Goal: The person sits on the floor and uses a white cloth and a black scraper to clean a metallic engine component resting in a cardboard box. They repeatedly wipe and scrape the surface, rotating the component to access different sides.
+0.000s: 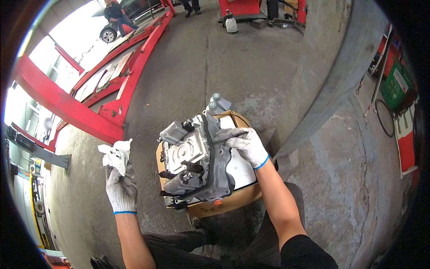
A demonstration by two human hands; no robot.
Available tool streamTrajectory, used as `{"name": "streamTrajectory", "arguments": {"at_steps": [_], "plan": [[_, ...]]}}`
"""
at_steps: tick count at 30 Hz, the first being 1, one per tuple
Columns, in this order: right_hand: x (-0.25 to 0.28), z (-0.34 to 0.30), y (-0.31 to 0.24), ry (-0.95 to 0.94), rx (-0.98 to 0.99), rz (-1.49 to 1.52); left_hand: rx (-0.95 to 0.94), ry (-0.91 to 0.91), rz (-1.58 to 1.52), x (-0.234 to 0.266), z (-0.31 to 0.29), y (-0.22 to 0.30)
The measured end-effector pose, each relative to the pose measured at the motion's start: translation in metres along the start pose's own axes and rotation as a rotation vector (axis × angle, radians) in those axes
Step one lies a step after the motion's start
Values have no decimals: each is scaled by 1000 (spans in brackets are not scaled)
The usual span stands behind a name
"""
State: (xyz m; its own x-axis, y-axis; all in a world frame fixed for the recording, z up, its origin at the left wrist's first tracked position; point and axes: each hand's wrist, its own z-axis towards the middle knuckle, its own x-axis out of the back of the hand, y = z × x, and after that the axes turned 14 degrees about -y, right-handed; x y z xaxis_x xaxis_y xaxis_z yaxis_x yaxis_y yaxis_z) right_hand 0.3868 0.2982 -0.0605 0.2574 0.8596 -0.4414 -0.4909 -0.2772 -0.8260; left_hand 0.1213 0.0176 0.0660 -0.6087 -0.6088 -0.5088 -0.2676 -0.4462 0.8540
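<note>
A crumpled white paper wipe (pixel 117 154) with dark smudges is pinched in my left hand (pixel 122 190), raised left of the box. That hand wears a white knit glove with a blue cuff and greyed fingers. My right hand (pixel 248 148), gloved alike, closes its fingers on the upper right edge of a grey cast-metal car unit (pixel 219 168). Silver cylinders, a ribbed cover plate and black connectors cover the unit's left face. The unit stands tilted on a cardboard box (pixel 233 205) with a white sheet (pixel 242 168) on top. My right fingertips partly blend with the grey metal.
Two grey bottles (pixel 217 104) stand just behind the box. A concrete pillar (pixel 309 89) rises close on the right. Red lift rails (pixel 134 76) run along the left. A white spray bottle (pixel 230 23) stands farther off, and people (pixel 117 17) are in the background.
</note>
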Motion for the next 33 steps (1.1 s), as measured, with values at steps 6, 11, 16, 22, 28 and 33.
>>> {"name": "streamTrajectory", "arguments": {"at_steps": [6, 11, 16, 22, 28, 33], "plan": [[-2, 1, -9, -2, -33, 8, -16, -37, -45, -1, 1, -3], [-5, 0, -8, -15, -28, 6, -14, -8, -46, -17, 1, -4], [-8, -2, -9, -11, 15, 27, 5, -34, -17, -17, 3, -6], [1, -2, 7, 211, 137, 296, 9, -96, -8, -11, 5, -5], [-33, 5, -35, 372, 140, 210, 146, -79, 18, -53, -18, 6], [-69, 1, -54, 391, 113, 91, 161, -199, -101, -77, -35, 2]]}}
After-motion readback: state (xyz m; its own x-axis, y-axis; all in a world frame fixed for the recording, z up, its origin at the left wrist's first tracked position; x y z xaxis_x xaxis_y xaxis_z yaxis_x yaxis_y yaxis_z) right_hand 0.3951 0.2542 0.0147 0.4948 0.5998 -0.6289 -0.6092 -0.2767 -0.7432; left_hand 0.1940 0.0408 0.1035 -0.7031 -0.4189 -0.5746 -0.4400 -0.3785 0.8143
